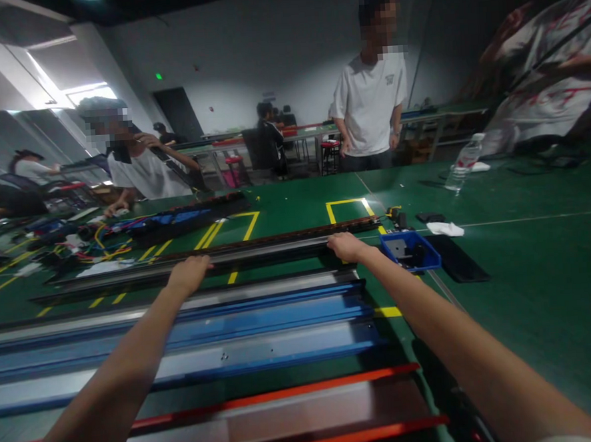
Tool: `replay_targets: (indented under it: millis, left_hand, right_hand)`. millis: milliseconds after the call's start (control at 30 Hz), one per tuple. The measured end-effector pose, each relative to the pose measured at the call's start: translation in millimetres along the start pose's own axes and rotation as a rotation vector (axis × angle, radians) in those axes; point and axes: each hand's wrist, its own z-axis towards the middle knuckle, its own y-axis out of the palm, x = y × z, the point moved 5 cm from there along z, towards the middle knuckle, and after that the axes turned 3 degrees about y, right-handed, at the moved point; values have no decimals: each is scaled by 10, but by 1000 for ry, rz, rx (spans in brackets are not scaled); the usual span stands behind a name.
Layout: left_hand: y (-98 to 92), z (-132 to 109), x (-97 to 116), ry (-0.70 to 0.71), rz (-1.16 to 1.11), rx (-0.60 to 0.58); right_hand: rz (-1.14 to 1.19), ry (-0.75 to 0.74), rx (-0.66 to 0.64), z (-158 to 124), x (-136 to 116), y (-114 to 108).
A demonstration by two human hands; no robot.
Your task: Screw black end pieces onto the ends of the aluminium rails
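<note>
A long, narrow metal channel (272, 250), silver inside with dark edges, lies across the green table. My left hand (191, 274) grips it left of the middle, fingers curled over its edge. Near its right end my right hand (346, 246) is closed on it too, with the fingertips partly hidden. Just behind it runs a thin dark strip (296, 235) with a brownish upper edge. Closer to me, blue-edged channels (281, 318) and an orange-edged channel (307, 413) lie side by side below my forearms.
A blue bin (435, 259) with dark parts stands right of my right hand, beside a black flat pad (458, 259). Farther right is a clear bottle (465, 162). Coloured wires (99, 243) lie at the left. Several people are around; one person (371, 103) stands across the table.
</note>
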Motion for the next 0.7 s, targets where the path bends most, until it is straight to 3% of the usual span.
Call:
replay_targets:
  millis: [100, 200, 367, 467, 700]
  left_hand:
    - [-76, -59, 25, 43, 11, 69]
    - [-149, -225, 83, 181, 14, 123]
    - [-91, -613, 160, 468, -27, 74]
    - [-53, -694, 124, 481, -50, 61]
    - [-105, -587, 146, 472, -71, 7]
  right_hand:
    - [10, 13, 125, -145, -109, -125]
    - [28, -14, 199, -327, -252, -211]
    - [63, -137, 118, -570, -427, -141]
    - [71, -144, 49, -613, -432, -44]
    - [53, -131, -13, -587, -399, 53]
